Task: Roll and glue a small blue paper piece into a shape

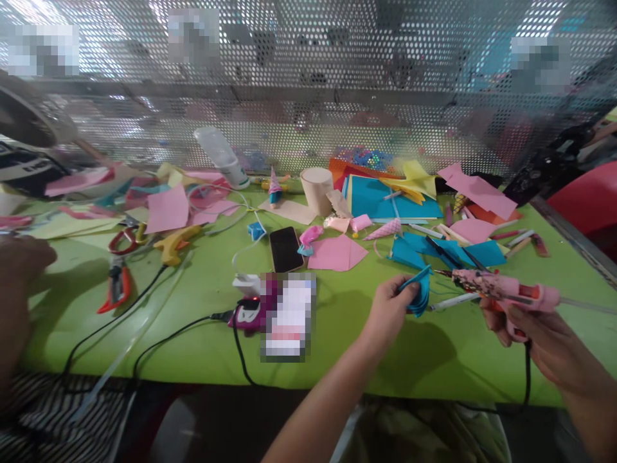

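My left hand [394,305] is closed on a folded blue paper piece [421,293], with the thumb on its face. Wrapped round the handle of a pink glue gun [511,292] is my right hand [523,321]. The gun's nozzle points left, close to the upper right edge of the blue piece; whether they touch I cannot tell. Just behind both hands lie blue paper scraps [409,252] and a pair of dark scissors [446,254]. A white stick [454,301] lies between the hands on the green table [347,360].
Left of my hands are a phone [289,315], a purple power strip [245,318], a black phone [285,249], a yellow glue gun [174,245] and red-handled cutters [116,289]. Another person's arm [19,289] reaches in at the far left. Behind stands a perforated metal screen [289,116].
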A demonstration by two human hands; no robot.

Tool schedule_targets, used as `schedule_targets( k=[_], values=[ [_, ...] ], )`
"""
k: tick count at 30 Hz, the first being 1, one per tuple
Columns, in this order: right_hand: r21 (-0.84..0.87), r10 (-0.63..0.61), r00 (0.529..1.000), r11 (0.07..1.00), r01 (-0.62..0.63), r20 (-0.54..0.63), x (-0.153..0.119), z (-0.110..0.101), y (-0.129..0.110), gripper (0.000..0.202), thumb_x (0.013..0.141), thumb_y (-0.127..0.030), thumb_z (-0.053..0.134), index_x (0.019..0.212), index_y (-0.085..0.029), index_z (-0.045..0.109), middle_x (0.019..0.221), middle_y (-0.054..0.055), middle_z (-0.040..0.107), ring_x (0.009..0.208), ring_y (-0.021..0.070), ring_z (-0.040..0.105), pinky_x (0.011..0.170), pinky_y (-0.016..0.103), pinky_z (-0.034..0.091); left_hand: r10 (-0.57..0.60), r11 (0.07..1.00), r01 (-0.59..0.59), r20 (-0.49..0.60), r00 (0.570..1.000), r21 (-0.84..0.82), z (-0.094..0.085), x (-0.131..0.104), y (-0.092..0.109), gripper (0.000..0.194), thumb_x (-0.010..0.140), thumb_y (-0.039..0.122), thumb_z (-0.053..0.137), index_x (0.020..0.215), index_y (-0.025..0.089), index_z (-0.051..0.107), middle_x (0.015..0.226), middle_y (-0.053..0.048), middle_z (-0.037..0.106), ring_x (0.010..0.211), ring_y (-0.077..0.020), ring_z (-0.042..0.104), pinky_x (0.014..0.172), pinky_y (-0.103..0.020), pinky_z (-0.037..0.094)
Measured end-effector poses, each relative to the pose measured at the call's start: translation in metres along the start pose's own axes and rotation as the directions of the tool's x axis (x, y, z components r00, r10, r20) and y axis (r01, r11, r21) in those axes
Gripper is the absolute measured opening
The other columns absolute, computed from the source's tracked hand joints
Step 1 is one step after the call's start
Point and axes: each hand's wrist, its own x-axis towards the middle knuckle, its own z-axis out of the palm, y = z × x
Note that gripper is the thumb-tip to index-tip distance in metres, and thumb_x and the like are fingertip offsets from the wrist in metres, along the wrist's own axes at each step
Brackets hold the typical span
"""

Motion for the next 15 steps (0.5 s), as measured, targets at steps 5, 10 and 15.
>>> schedule_targets(
  k=[5,10,15],
  values=[
    [-0.065,-0.072,0.996,0.995,0.075,0.054,-0.0021,0.0014,0.0018,0.034,0.094,-0.056,0.08,0.105,-0.023,0.083,0.086,0.008,0.076,0.055,0.0151,0.056,0.051,0.031,0.051,-0.011,1.0,0.011,0.005,1.0,-0.01,-0.0004,0.0007,-0.0011,0.042,0.078,0.054,0.08,0.086,0.014,0.068,0.069,0.003,0.049,0.064,-0.0109,0.043,0.062,-0.025,0.035],
    [-0.186,-0.084,0.992,0.977,0.101,0.098,-0.0013,0.0001,0.0032,0.037,0.099,-0.058,0.072,0.109,-0.023,0.08,0.082,0.006,0.073,0.056,0.0169,0.056,0.054,0.034,0.05,-0.021,1.0,0.021,0.01,1.0,-0.013,-0.0008,0.0009,-0.0006,0.043,0.077,0.055,0.081,0.085,0.014,0.068,0.068,0.003,0.049,0.064,-0.0109,0.043,0.062,-0.026,0.035],
    [-0.21,-0.061,0.997,0.975,0.068,0.042,-0.0037,0.0075,0.0006,0.044,0.098,-0.064,0.072,0.1,-0.021,0.08,0.069,0.002,0.065,0.056,0.0182,0.053,0.058,0.036,0.05,-0.016,1.0,0.016,0.018,1.0,-0.022,-0.0006,0.0006,-0.0006,0.043,0.078,0.054,0.082,0.084,0.014,0.067,0.067,0.003,0.048,0.064,-0.0106,0.043,0.062,-0.026,0.036]
  ],
)
